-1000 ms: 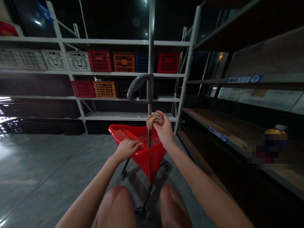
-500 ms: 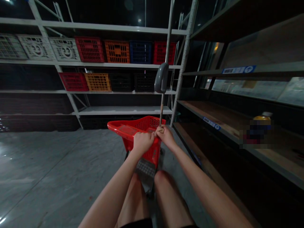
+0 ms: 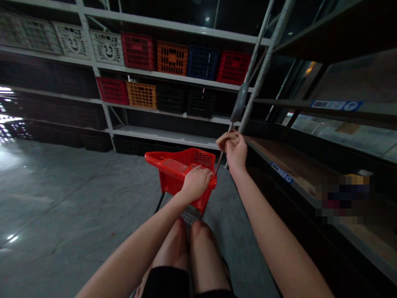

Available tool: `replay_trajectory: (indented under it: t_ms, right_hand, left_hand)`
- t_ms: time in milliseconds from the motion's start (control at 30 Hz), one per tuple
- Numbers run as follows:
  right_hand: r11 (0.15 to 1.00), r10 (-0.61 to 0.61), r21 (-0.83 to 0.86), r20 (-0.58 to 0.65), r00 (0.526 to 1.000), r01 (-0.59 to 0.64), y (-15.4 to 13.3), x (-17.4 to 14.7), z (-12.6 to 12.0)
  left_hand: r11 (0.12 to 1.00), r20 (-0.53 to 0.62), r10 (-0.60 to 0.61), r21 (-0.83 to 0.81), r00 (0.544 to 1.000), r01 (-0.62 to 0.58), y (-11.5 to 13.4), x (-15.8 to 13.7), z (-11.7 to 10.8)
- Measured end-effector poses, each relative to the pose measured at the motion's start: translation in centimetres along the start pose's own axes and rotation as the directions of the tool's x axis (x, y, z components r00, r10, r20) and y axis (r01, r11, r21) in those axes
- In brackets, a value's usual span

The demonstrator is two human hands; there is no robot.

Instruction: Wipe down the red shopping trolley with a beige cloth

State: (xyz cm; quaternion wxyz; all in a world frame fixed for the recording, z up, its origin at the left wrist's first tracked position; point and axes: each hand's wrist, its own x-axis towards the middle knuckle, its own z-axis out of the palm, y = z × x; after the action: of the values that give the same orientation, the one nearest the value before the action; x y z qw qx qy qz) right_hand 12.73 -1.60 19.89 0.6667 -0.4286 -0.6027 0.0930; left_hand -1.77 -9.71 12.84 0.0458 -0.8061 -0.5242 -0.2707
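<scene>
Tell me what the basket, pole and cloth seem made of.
Basket: glossy, apparently moulded plastic, judging by its bright highlights and regular perforations. Pole: probably polished metal, from its long pale sheen. Cloth: dull, likely fabric, folded softly in the right hand.

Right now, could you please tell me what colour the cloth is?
The cloth is tan, best seen in the head view.

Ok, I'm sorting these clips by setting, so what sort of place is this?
Probably a shop or its stockroom: there's a red shopping cart, plastic crates line a white metal rack, and the shelving on the right carries blue-and-white labels.
</scene>
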Motion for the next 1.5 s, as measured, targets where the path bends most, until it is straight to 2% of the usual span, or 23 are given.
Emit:
replay_trajectory:
  t_ms: [67,133,200,267,367,433,500,567,667,767,800,867,933,967,1033,1100,1167,1200,1233,1300,1333,1400,1500]
  right_hand:
    - [0.994,-0.076,-0.079,0.07,0.995,0.081,1.9,-4.8,-0.9]
    - [0.986,-0.086,-0.122,0.207,0.975,0.113,4.2,-9.8,-2.1]
    - [0.993,-0.031,-0.1,0.278,0.96,0.061,6.1,-13.7,-3.6]
    - [0.998,0.037,-0.061,0.317,0.948,-0.019,6.9,-16.1,-5.0]
    - [0.998,0.041,-0.066,0.319,0.947,-0.021,6.1,-17.8,-6.0]
    - [0.987,-0.049,-0.131,0.29,0.956,0.091,4.4,-18.1,-5.7]
    - [0.946,-0.159,-0.227,0.297,0.942,0.231,2.1,-18.1,-4.7]
    - [0.885,-0.221,-0.317,0.357,0.907,0.341,-0.1,-17.6,-3.4]
    - [0.82,-0.21,-0.403,0.449,0.868,0.407,-2.2,-16.6,-2.3]
    - [0.797,-0.182,-0.442,0.474,0.861,0.412,-1.9,-15.4,-3.8]
    - [0.797,-0.183,-0.439,0.479,0.859,0.415,-1.2,-15.0,-5.0]
    - [0.81,-0.19,-0.41,0.493,0.849,0.419,0.8,-14.1,-8.1]
    - [0.855,-0.173,-0.36,0.48,0.86,0.373,3.5,-13.0,-11.3]
    - [0.892,-0.143,-0.327,0.45,0.881,0.312,4.9,-12.3,-12.7]
    - [0.97,-0.024,-0.219,0.347,0.938,0.106,7.5,-11.2,-14.6]
    - [0.989,0.143,-0.06,0.237,0.961,-0.132,9.4,-10.4,-15.3]
    - [0.963,0.256,0.059,0.116,0.96,-0.264,10.2,-10.5,-14.9]
    - [0.961,0.265,0.068,0.035,0.964,-0.267,10.1,-10.9,-14.5]
    - [0.972,0.235,0.031,-0.052,0.97,-0.234,9.6,-11.5,-13.9]
    - [0.98,0.093,-0.158,-0.183,0.979,-0.122,7.9,-13.3,-12.5]
    - [0.961,0.013,-0.269,-0.195,0.981,-0.066,6.8,-14.3,-11.8]
    - [0.905,-0.089,-0.425,-0.118,0.989,0.031,4.2,-16.0,-10.1]
    - [0.88,-0.105,-0.46,0.06,0.993,0.121,0.5,-17.3,-6.9]
  left_hand:
    - [0.996,-0.037,0.042,-0.083,0.998,-0.045,-2.2,-0.7,-1.8]
    - [0.998,-0.089,-0.029,-0.062,0.996,0.024,-5.8,-1.6,-3.8]
    - [0.992,-0.103,-0.124,0.019,0.987,0.127,-10.1,-2.5,-5.4]
    - [0.968,-0.048,-0.229,0.099,0.972,0.232,-13.8,-3.4,-6.2]
    - [0.932,0.032,-0.182,0.324,0.983,0.163,-16.0,-4.5,-5.9]
    - [0.875,0.043,-0.137,0.474,0.99,0.1,-15.3,-5.0,-5.3]
    - [0.826,0.055,-0.11,0.56,0.992,0.06,-13.7,-5.1,-5.0]
    - [0.824,0.08,-0.108,0.565,0.991,0.045,-12.2,-4.9,-5.2]
    - [0.873,0.181,-0.17,0.483,0.969,0.063,-11.0,-4.1,-6.5]
    - [0.916,0.324,-0.182,0.399,0.929,0.04,-10.9,-3.4,-7.5]
    - [0.922,0.344,-0.175,0.385,0.922,0.031,-10.9,-3.3,-7.5]
    - [0.92,0.316,-0.178,0.389,0.932,0.043,-10.5,-3.4,-7.0]
    - [0.905,0.236,-0.202,0.416,0.95,0.09,-9.6,-3.6,-5.9]
    - [0.898,0.194,-0.214,0.426,0.957,0.114,-9.1,-3.7,-5.3]
    - [0.888,0.122,-0.231,0.433,0.965,0.157,-7.7,-3.9,-4.3]
    - [0.883,0.08,-0.245,0.43,0.966,0.188,-6.3,-3.9,-3.4]
    - [0.878,0.058,-0.265,0.428,0.963,0.216,-5.1,-3.8,-2.9]
    - [0.876,0.054,-0.274,0.426,0.96,0.226,-4.5,-3.7,-2.7]
    - [0.875,0.054,-0.279,0.425,0.959,0.231,-4.1,-3.7,-2.5]
    - [0.877,0.054,-0.281,0.42,0.958,0.233,-3.6,-3.7,-2.3]
    - [0.877,0.052,-0.282,0.42,0.958,0.235,-3.5,-3.7,-2.2]
    - [0.872,0.042,-0.289,0.425,0.957,0.244,-3.6,-3.8,-2.2]
    - [0.861,0.028,-0.296,0.441,0.955,0.254,-3.8,-3.8,-2.3]
